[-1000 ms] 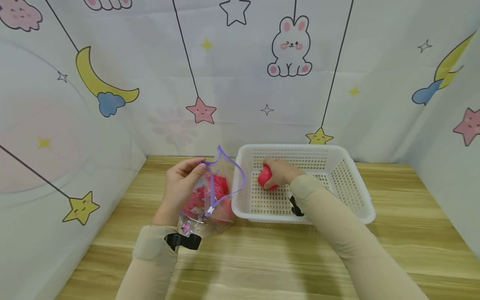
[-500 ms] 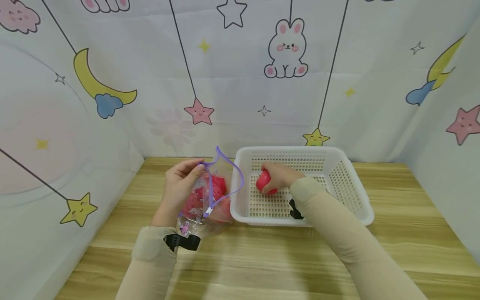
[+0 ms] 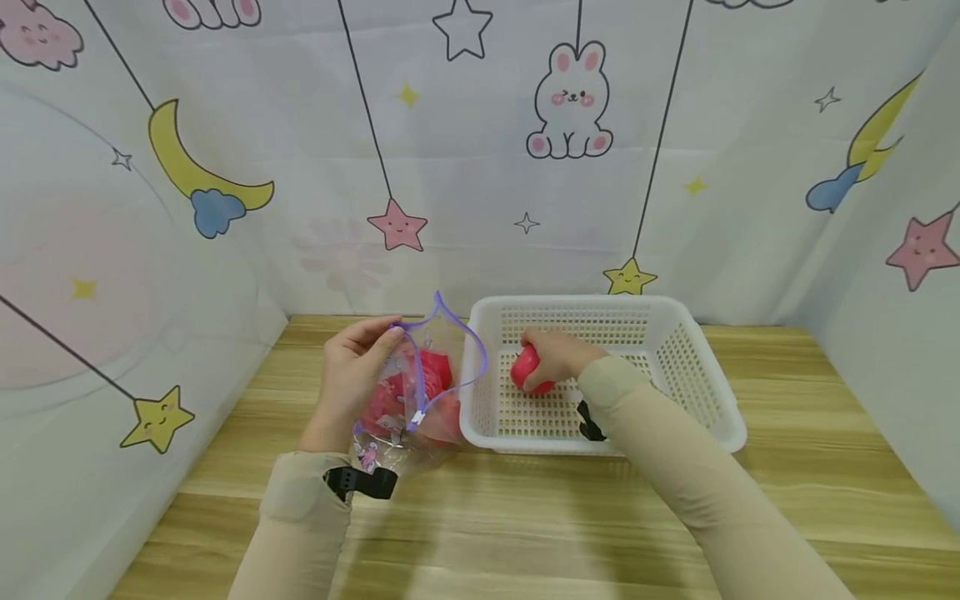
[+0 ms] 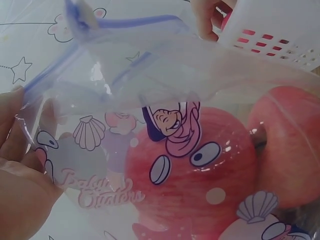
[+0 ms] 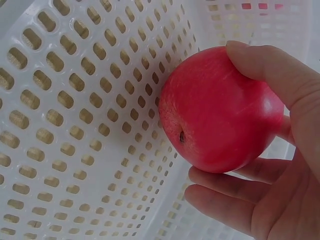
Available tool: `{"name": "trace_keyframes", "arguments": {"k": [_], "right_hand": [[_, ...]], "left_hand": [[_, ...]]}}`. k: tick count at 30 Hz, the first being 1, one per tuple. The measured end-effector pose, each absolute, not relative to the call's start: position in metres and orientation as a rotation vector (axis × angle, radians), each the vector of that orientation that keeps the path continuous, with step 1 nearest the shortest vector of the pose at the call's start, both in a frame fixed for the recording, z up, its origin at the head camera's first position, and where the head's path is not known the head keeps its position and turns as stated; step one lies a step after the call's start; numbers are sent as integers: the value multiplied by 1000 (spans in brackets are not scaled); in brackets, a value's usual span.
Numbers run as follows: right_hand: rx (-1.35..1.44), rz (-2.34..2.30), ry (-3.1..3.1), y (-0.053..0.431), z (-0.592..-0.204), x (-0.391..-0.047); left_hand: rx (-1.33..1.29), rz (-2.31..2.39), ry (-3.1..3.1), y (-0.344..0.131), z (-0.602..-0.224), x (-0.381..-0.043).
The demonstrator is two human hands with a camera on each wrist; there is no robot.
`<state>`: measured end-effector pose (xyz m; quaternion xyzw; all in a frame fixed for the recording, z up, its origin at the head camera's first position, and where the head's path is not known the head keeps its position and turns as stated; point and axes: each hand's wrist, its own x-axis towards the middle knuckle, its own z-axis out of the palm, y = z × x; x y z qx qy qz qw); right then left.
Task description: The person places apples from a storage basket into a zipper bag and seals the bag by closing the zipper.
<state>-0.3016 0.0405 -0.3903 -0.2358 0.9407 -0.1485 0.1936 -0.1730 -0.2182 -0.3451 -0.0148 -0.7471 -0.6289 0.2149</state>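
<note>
My right hand [image 3: 558, 354] grips a red apple [image 5: 220, 110] inside the white plastic basket [image 3: 603, 446], near its left end. In the right wrist view the thumb lies on one side of the apple and the fingers on the other. Left of the basket stands a clear zip bag [image 3: 408, 454] with a purple zip rim and a white slider, its mouth spread apart. My left hand [image 3: 352, 367] pinches the rim of this bag between thumb and fingers. Inside the bag are red apples [image 4: 200, 175], seen through the printed film in the left wrist view.
Basket and bag rest on a wooden table [image 3: 495, 525]. A white cloth [image 3: 465, 167] printed with stars, moons and a rabbit hangs behind the table and along both sides. The basket's left wall stands right beside the bag.
My right hand has lowered and tilted the apple slightly within the basket. The left hand keeps hold of the bag's rim, shifting only a little. The head view has shifted slightly.
</note>
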Motion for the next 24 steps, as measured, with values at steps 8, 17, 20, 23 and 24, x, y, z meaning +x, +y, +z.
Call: {"name": "trace_keyframes", "arguments": {"k": [8,17,20,23,24], "right_hand": [[-670,-405,2636,41,-389,-301],[-686,-383,2621,41,-386,-300],[-682,-388,2614,42,-384,-299],[-681,-398,2606,43,-381,-299],[-681,-402,2605,43,-381,-298]], "left_hand": [[-54,-1739,-2049,-220,-345,-174],[-50,-1730,-2078,-220,-346,-174],[-41,-1721,-2088,-220,-346,-174],[-51,-1713,-2096,-220,-346,-173],[-57,-1712,-2096,-220,-346,-173]]}}
